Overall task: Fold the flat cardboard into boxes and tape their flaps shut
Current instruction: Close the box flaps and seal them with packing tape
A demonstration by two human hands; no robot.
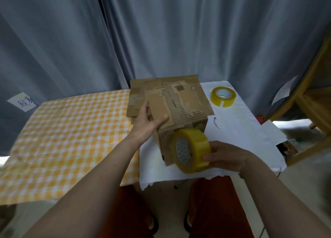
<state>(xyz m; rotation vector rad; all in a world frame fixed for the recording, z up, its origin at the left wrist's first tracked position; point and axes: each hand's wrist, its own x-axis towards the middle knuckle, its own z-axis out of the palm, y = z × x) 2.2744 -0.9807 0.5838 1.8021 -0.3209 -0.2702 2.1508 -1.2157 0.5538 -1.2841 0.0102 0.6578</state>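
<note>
Two hands at work: my right hand (225,157) grips a yellow tape roll (191,150) against the box (179,112), my left hand (148,119) lies spread on its top. Worn, torn brown cardboard, ribbing showing, standing on the white cloth (241,130).

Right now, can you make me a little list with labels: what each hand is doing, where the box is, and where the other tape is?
left hand: presses flat on the box top
right hand: grips a yellow tape roll against the box front
box: folded, on the white cloth, top worn and torn
spare tape: lies on the white cloth, right of the box
checked cloth: left of the box
</note>
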